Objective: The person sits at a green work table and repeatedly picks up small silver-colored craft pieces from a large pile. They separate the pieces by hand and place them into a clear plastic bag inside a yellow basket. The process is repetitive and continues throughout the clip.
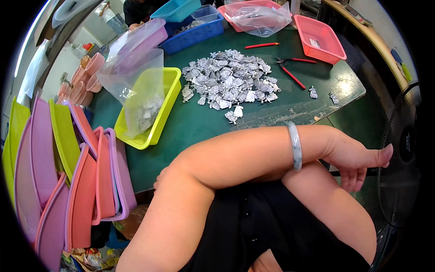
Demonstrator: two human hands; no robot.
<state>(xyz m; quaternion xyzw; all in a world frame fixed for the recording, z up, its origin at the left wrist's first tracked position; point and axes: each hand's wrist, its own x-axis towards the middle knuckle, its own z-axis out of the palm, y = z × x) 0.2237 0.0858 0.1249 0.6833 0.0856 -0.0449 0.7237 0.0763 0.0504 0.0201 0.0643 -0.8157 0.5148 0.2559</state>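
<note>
My arms are crossed in front of my body, the left forearm with its pale grey-blue bangle point(295, 146) lying over the right one. Past the table's right corner is my left hand point(355, 164), thumb stretched out and fingers hanging loosely, nothing in it. Of my right hand point(160, 177) only some fingers show beside my left elbow; the rest is hidden by the arm. A heap of small silver metal pieces point(231, 77) lies on the green table point(190, 122). Two loose silver pieces point(313, 92) sit near the right corner. Red-handled pliers point(294, 70) lie spread behind them.
A yellow-green basket point(170, 102) with a clear bag point(140, 90) stands left of the heap. Stacked coloured baskets point(81, 195) fill the left side. Behind are a blue bin point(199, 38), a pink tray point(324, 43) and a red stick-like tool point(262, 46). A black fan point(398, 158) stands right.
</note>
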